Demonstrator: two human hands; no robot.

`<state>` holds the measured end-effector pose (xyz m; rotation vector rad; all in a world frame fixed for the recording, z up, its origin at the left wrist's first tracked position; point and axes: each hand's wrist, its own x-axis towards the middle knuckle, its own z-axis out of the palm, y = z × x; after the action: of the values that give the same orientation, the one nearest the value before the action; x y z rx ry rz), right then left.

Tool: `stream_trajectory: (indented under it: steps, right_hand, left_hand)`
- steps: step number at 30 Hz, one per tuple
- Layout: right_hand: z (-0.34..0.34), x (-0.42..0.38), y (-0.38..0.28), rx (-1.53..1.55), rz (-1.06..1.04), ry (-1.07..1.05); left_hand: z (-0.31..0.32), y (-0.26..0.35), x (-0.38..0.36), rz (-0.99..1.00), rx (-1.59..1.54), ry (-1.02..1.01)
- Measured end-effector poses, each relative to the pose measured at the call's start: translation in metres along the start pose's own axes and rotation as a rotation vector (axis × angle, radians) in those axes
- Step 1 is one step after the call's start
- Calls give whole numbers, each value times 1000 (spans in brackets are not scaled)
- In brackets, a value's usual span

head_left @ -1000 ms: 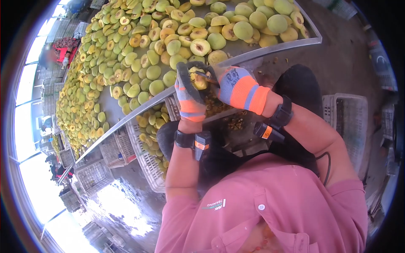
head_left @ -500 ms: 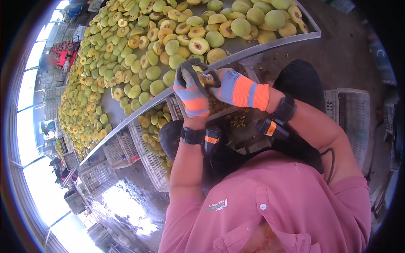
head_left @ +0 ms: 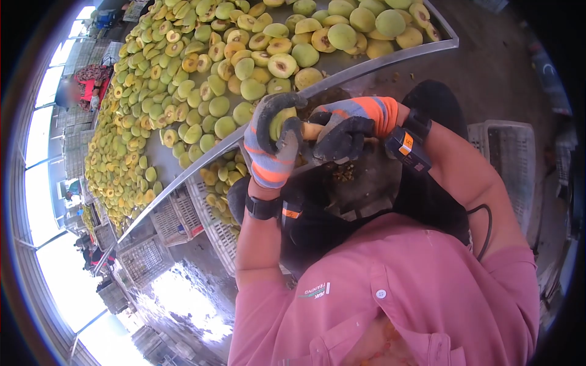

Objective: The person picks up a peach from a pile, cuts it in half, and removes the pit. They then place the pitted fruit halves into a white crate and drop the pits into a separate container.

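My left hand (head_left: 272, 141), in a grey and orange glove, is wrapped round a green-yellow fruit piece (head_left: 282, 123) beside the metal table edge. Close on its right, my right hand (head_left: 345, 131), gloved the same way, has its fingers curled round a tool with a light brown handle (head_left: 311, 130). The handle's end points at the fruit in my left hand; the rest of the tool is hidden by the glove. Halved green and yellow fruits (head_left: 217, 107) cover much of the metal-rimmed table (head_left: 378, 64) just beyond both hands.
Below the table edge stands a white crate (head_left: 217, 229) with fruit pieces in it. Another crate (head_left: 506, 165) is at the right. Empty-looking crates (head_left: 143, 259) stand at the lower left. A person in red (head_left: 91, 85) sits at the table's far left side.
Both hands have come slightly lower. My right hand has turned and moved away from my left, so the handle and the fruit now show between them.
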<state>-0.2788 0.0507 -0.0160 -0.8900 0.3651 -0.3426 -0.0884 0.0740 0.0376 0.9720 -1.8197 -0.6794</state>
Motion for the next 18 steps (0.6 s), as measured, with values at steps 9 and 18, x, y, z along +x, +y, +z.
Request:
stream_trajectory:
  steps: [9,18]
  right_hand:
    - [20,8,-2,557,83,-156]
    - [3,-2,9,-268,-180,29]
  left_hand:
    - [9,-5,0,-153,-139,211]
    - [8,4,-2,-367,-297,29]
